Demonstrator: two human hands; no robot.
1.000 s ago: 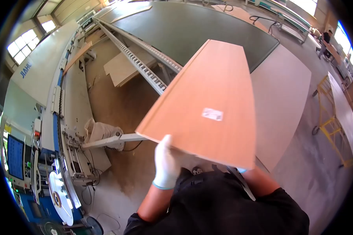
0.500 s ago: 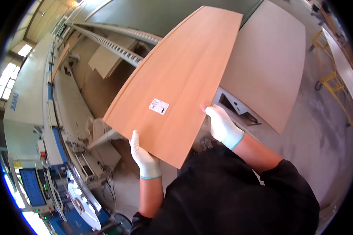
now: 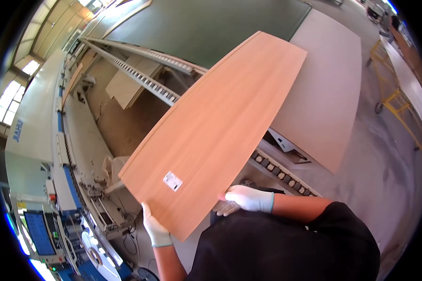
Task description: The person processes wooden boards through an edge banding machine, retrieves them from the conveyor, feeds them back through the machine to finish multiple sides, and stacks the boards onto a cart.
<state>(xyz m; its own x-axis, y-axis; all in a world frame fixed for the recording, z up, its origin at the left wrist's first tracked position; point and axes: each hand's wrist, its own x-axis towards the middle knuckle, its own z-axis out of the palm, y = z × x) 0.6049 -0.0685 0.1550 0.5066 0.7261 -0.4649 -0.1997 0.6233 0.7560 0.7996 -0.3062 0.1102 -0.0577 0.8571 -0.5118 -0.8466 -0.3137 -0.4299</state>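
Observation:
A long wood-grain panel point(image 3: 220, 117) stretches away from my body, with a white printed label point(image 3: 172, 181) stuck on its face near the close end. My left hand point(image 3: 155, 227), in a white glove, grips the panel's near end, thumb on top and fingers hidden beneath. At the right long edge, my right hand point(image 3: 245, 198) is closed on the panel, its thumb over the top and gloved fingers showing below. The far part of the panel overlaps a pale board and a green surface; whether it rests on them I cannot tell.
A green table surface point(image 3: 187, 35) lies ahead, and a pale board point(image 3: 321, 89) to its right. Roller rails point(image 3: 140, 77) run at left, with another roller track point(image 3: 283, 173) near my right hand. A long machine point(image 3: 30, 140) stands left; a yellow cart point(image 3: 398, 112) stands right.
The panel has come closer to my body and lower in view, with both hands still on it. More of the green surface and the right roller track now shows.

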